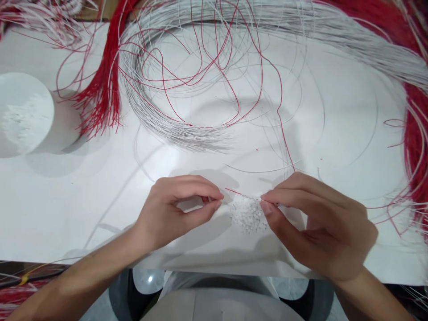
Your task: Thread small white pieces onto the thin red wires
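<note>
My right hand point(321, 218) pinches a thin red wire point(233, 191) between thumb and forefinger. The wire's tip sticks out to the left, toward my other hand. A red strand runs up from behind the right hand to the loops above. My left hand point(187, 205) is closed in a pinch just left of the wire tip. What its fingertips hold, if anything, is too small to make out. Between and below the fingertips lies a heap of tiny white pieces point(249, 217) on the white tabletop point(110, 178). The right fingers cover part of the heap's right edge.
Behind my hands lies a coiled bundle of white wires point(180, 133) with loose red loops. A bunch of red wires point(107, 89) hangs beside it. At the left stands a white tub point(67, 120) with white bits. More red wires point(416, 151) lie along the right edge.
</note>
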Action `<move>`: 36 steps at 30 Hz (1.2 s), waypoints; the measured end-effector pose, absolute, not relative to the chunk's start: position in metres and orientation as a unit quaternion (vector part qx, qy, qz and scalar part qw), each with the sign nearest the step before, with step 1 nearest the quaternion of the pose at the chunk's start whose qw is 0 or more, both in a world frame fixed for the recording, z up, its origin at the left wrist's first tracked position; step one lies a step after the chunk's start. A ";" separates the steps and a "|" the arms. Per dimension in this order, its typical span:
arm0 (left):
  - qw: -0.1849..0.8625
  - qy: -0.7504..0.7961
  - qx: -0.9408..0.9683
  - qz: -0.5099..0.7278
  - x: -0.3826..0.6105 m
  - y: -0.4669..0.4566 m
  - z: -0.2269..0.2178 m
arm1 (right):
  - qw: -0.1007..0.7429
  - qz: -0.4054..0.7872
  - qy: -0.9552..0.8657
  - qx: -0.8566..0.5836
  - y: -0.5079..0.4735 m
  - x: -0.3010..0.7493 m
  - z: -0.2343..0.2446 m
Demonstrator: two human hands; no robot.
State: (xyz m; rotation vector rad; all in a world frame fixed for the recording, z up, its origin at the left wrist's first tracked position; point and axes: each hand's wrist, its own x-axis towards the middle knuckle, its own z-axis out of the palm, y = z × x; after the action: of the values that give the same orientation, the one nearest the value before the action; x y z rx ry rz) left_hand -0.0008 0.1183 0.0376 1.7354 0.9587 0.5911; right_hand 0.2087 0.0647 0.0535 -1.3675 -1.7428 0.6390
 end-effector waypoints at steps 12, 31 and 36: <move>0.674 0.446 0.541 0.234 -0.009 0.120 0.033 | 0.421 0.256 -0.696 -0.522 0.064 0.202 0.053; 0.661 0.444 0.554 0.243 -0.004 0.122 0.037 | 0.413 0.250 -0.698 -0.528 0.064 0.201 0.052; 0.658 0.438 0.562 0.243 -0.005 0.122 0.037 | 0.412 0.247 -0.700 -0.529 0.063 0.201 0.052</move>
State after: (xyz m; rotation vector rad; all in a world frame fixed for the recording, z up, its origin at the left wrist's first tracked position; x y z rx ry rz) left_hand -0.0046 0.1216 0.0366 1.2720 0.9919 0.5506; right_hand 0.2013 0.0627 0.0516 -1.3306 -1.7610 0.6223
